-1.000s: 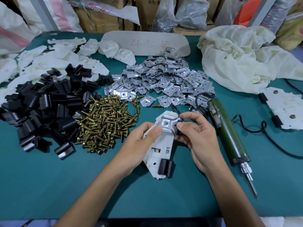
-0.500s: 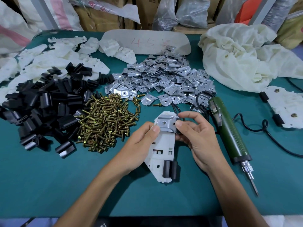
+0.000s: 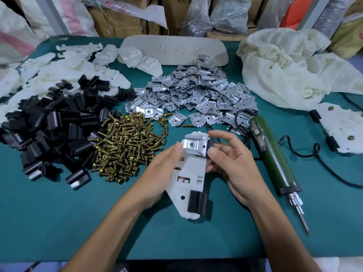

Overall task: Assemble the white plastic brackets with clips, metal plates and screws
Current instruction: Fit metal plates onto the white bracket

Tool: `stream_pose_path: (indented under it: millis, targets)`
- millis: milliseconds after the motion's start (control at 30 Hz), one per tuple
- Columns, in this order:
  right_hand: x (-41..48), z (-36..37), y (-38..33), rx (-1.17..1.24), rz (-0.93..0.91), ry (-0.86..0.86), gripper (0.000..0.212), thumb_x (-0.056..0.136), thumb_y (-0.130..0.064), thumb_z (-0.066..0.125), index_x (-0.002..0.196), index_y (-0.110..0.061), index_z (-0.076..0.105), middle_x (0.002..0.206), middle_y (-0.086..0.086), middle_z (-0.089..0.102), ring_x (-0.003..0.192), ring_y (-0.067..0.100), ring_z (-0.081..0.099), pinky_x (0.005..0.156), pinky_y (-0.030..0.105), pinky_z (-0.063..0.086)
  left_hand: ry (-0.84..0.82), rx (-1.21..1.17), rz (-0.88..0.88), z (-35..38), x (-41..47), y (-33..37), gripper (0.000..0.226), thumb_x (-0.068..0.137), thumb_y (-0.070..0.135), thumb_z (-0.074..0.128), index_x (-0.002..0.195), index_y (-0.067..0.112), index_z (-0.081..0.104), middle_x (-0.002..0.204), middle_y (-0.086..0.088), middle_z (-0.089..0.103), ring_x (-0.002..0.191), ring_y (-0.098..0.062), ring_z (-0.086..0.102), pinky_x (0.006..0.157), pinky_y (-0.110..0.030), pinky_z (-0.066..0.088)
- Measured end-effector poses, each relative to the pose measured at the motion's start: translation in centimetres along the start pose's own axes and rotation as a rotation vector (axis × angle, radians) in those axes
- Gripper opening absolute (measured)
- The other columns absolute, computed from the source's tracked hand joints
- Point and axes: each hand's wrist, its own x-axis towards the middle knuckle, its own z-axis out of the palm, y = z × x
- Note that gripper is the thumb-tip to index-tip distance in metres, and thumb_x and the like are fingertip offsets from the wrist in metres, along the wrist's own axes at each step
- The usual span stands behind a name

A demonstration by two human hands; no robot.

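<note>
A white plastic bracket (image 3: pixel 189 183) stands tilted on the green table, held from the left by my left hand (image 3: pixel 161 173). A metal plate (image 3: pixel 194 146) sits on its top end, with my left thumb at the plate's left edge. My right hand (image 3: pixel 233 163) grips the bracket's upper right, thumb against a black clip beside the plate. A second black clip (image 3: pixel 197 202) is fitted near the bracket's lower end. Piles of black clips (image 3: pixel 53 130), brass screws (image 3: pixel 127 148), metal plates (image 3: pixel 196 97) and white brackets (image 3: pixel 59 75) lie beyond.
A green electric screwdriver (image 3: pixel 273 158) with a black cord lies right of my hands, bit pointing toward me. An assembled bracket (image 3: pixel 341 128) rests at the far right. A cream cloth (image 3: pixel 290 69) is bunched at the back right, with boxes and bags behind the table.
The bracket has turned more upright between my hands and the plate has settled onto its top end. My right fingers have spread a little.
</note>
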Motion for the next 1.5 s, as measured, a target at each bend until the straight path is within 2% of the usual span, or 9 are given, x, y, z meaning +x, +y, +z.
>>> stream_pose_path:
  millis: [133, 300, 533, 633, 800, 967, 1167, 1367, 1500]
  targets:
    - [-0.3, -0.8, -0.3, -0.081, 0.06, -0.101, 0.071, 0.073, -0.019, 0.089, 0.136, -0.04, 0.063, 0.111, 0.004, 0.073, 0.095, 0.024, 0.074, 0.083, 0.03, 0.059, -0.012, -0.044, -0.118, -0.4, -0.1, 0.8, 0.058, 0.08, 0.08, 0.047, 0.107, 0.036, 0.075, 0.111, -0.003, 0.076, 0.101, -0.022, 0.073, 0.073, -0.028, 0.059]
    - [-0.3, -0.6, -0.4, -0.126, 0.02, -0.055, 0.06, 0.065, -0.018, 0.091, 0.12, -0.034, 0.075, 0.112, 0.004, 0.076, 0.102, 0.018, 0.071, 0.089, 0.025, 0.057, -0.105, -0.152, -0.179, -0.8, 0.0, 0.7, 0.072, 0.073, 0.084, 0.057, 0.118, 0.03, 0.072, 0.12, -0.01, 0.072, 0.108, -0.03, 0.07, 0.08, -0.037, 0.06]
    - [-0.4, -0.6, -0.4, -0.156, 0.002, -0.049, 0.061, 0.061, -0.029, 0.092, 0.118, -0.037, 0.075, 0.116, 0.01, 0.074, 0.106, 0.02, 0.067, 0.098, 0.032, 0.057, -0.112, -0.177, -0.192, -0.7, 0.0, 1.0, 0.063, 0.083, 0.075, 0.047, 0.119, 0.029, 0.072, 0.12, -0.011, 0.072, 0.108, -0.028, 0.07, 0.076, -0.033, 0.059]
    - [-0.5, -0.5, -0.4, -0.184, -0.02, -0.021, 0.054, 0.064, -0.024, 0.093, 0.113, -0.038, 0.075, 0.121, 0.02, 0.069, 0.106, 0.024, 0.065, 0.095, 0.032, 0.058, -0.109, -0.164, -0.191, -0.7, 0.0, 0.9, 0.062, 0.082, 0.075, 0.047, 0.119, 0.031, 0.072, 0.12, -0.01, 0.071, 0.11, -0.03, 0.069, 0.083, -0.037, 0.06]
    - [-0.4, -0.3, -0.3, -0.2, -0.025, -0.008, 0.051, 0.062, -0.025, 0.09, 0.109, -0.04, 0.076, 0.121, 0.019, 0.069, 0.106, 0.025, 0.065, 0.094, 0.032, 0.058, -0.107, -0.142, -0.181, -0.6, -0.1, 1.0, 0.06, 0.081, 0.074, 0.047, 0.116, 0.034, 0.073, 0.118, -0.007, 0.073, 0.106, -0.025, 0.071, 0.08, -0.033, 0.06]
    - [-0.3, -0.6, -0.1, -0.133, -0.008, -0.026, 0.048, 0.072, -0.018, 0.088, 0.114, -0.031, 0.069, 0.114, 0.012, 0.076, 0.094, 0.024, 0.072, 0.081, 0.029, 0.06, -0.092, -0.147, -0.159, -0.5, -0.2, 1.2, 0.06, 0.082, 0.07, 0.049, 0.117, 0.028, 0.073, 0.117, -0.01, 0.073, 0.104, -0.027, 0.071, 0.075, -0.032, 0.058]
    - [0.0, -0.6, 0.7, -0.121, -0.01, 0.007, 0.047, 0.074, -0.029, 0.086, 0.116, -0.022, 0.064, 0.118, 0.01, 0.076, 0.098, 0.027, 0.075, 0.081, 0.032, 0.061, -0.058, -0.108, -0.129, -0.4, 0.0, 0.7, 0.049, 0.091, 0.063, 0.044, 0.109, 0.031, 0.075, 0.11, -0.008, 0.075, 0.097, -0.024, 0.073, 0.07, -0.027, 0.057]
    - [0.3, -0.7, 1.0, -0.12, -0.002, -0.01, 0.051, 0.084, -0.022, 0.079, 0.131, -0.02, 0.058, 0.117, 0.011, 0.076, 0.101, 0.024, 0.075, 0.083, 0.03, 0.06, -0.061, -0.132, -0.07, -0.4, 0.3, 0.1, 0.052, 0.09, 0.063, 0.048, 0.122, 0.028, 0.069, 0.122, -0.006, 0.071, 0.113, -0.025, 0.068, 0.086, -0.035, 0.058]
    - [0.5, -1.0, 1.0, -0.151, 0.017, 0.013, 0.052, 0.088, -0.026, 0.073, 0.137, -0.026, 0.056, 0.111, 0.01, 0.078, 0.095, 0.018, 0.076, 0.078, 0.023, 0.058, 0.036, 0.139, -0.002, 0.1, 0.5, 0.1, 0.056, 0.095, 0.062, 0.043, 0.127, 0.021, 0.063, 0.126, -0.001, 0.069, 0.122, -0.021, 0.061, 0.107, -0.051, 0.044]
